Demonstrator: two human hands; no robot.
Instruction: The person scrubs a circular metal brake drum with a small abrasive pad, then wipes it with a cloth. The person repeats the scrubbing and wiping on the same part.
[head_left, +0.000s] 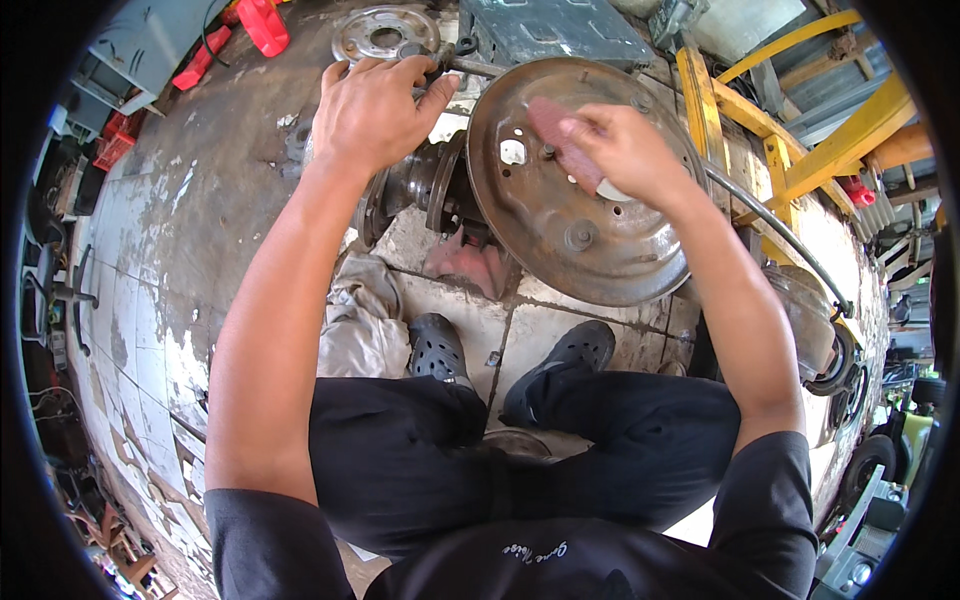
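In front of me, a round, rusty brake backing plate (640, 255) stands tilted on a metal axle assembly (408, 185). My right hand (632, 155) is closed on a strip of reddish-brown sandpaper (558, 135), pressed against the plate's face. Its pale underside shows below my fingers. My left hand (370, 112) lies over the far left part of the assembly, its fingers curled around a metal part beside a rod (475, 67). That grip is partly hidden behind the hand.
A red cloth (470, 262) lies under the assembly, and a pale rag (365, 315) beside my left shoe. Farther off are a round metal plate (385, 35), a grey-green case (555, 30) and a red container (263, 25). A yellow frame (800, 130) stands right.
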